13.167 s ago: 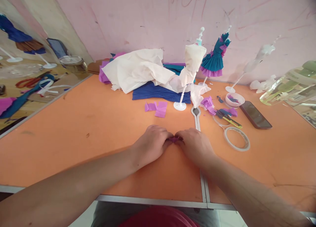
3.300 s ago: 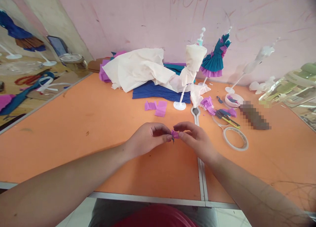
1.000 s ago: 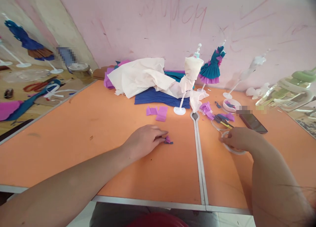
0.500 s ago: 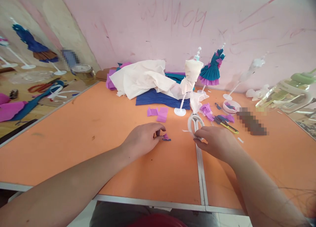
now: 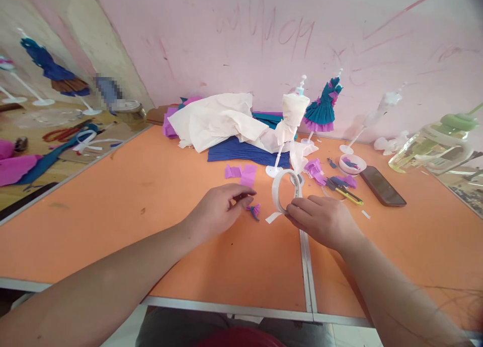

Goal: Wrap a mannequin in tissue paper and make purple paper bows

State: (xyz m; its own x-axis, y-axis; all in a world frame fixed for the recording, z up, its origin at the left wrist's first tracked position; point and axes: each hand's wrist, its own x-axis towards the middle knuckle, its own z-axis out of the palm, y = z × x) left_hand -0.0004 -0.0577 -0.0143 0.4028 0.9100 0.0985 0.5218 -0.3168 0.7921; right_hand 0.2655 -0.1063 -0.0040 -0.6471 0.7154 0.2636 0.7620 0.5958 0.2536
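White tape roll (image 5: 276,193); purple-and-blue paper bow (image 5: 254,210); orange tabletop (image 5: 226,271).

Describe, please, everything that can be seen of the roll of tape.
The roll of tape is a whitish ring with an open middle and dark print inside; paper or plastic, I cannot tell. It is held on edge, gripped low by the right hand. A loose end sticks out at the lower left, toward the purple bow but apart from it. Contact with the table is unclear.
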